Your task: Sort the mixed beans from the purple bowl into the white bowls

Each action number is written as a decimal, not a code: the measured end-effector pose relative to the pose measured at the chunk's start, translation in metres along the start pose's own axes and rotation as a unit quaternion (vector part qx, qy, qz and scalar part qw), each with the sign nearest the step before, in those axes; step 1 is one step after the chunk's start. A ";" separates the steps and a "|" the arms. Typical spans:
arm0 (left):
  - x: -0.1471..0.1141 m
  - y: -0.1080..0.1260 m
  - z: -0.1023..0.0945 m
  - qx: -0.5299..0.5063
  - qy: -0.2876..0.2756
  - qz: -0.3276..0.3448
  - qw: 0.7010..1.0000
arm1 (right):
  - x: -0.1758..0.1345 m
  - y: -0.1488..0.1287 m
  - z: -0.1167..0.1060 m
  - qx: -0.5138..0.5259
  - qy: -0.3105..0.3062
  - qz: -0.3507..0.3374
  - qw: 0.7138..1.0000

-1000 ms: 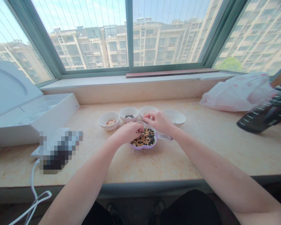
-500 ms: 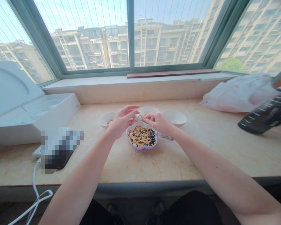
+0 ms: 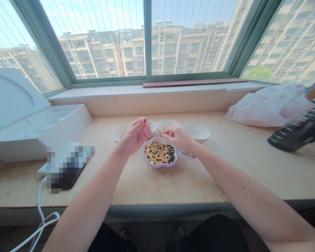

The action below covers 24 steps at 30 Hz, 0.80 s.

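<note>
A purple-rimmed, flower-shaped bowl (image 3: 160,166) stands on the counter, filled with mixed beans (image 3: 160,152) in black, yellow and white. Just beyond its left edge my left hand (image 3: 137,135) is raised, thumb and forefinger pinching a small black bean (image 3: 145,121). My right hand (image 3: 179,136) hovers at the bowl's back right rim, its fingertips pressed together; what is between them is hidden. Behind both hands is a row of white bowls: a left one (image 3: 117,133), partly covered by my left hand, two middle ones (image 3: 154,126) (image 3: 168,122), and a right one (image 3: 202,132).
An open white box (image 3: 60,122) fills the left side, with a blurred-out phone (image 3: 70,171) and white cable (image 3: 39,199) in front. At right are a plastic bag (image 3: 267,106) and a dark bottle (image 3: 291,134). A label (image 3: 186,154) lies beside the flower-shaped bowl.
My left hand has turned and curled its fingers, and a black bean now shows at its fingertips. My right hand stays nearly in place over the bowl's rim.
</note>
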State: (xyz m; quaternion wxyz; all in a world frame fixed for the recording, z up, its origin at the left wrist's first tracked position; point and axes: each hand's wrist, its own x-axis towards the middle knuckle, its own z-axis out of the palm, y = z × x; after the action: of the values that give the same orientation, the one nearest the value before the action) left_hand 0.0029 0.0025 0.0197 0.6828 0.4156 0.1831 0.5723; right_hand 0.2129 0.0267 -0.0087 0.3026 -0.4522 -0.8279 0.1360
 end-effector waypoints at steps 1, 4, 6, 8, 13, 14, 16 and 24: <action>0.000 0.000 0.000 -0.001 0.003 0.001 1.000 | 0.000 0.000 0.000 -0.001 0.000 0.002 1.000; 0.000 0.001 0.001 -0.007 0.003 0.010 1.000 | -0.001 -0.001 0.000 -0.004 0.000 0.005 1.000; 0.000 0.002 0.001 0.005 0.015 0.020 1.000 | -0.001 -0.001 0.000 -0.004 0.000 0.003 1.000; 0.000 0.003 0.001 0.030 0.035 0.031 0.998 | -0.001 0.000 0.000 -0.001 -0.002 -0.001 1.000; -0.001 0.004 0.000 0.061 0.048 0.045 0.996 | -0.001 0.001 0.001 0.001 -0.005 -0.003 1.000; -0.001 0.004 0.000 0.056 0.044 0.046 0.996 | -0.001 0.000 0.001 0.001 -0.005 -0.002 1.000; 0.000 0.004 0.000 0.038 0.037 0.045 0.998 | -0.001 -0.001 0.000 0.002 -0.006 -0.001 1.000; 0.008 0.003 -0.009 0.037 0.065 0.054 0.996 | -0.002 -0.004 -0.002 0.005 -0.006 -0.003 1.000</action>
State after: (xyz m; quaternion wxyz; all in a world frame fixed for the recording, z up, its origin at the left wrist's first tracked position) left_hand -0.0031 0.0132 0.0184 0.6216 0.4116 0.2252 0.6272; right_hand 0.2117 0.0228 -0.0059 0.3005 -0.4474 -0.8304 0.1417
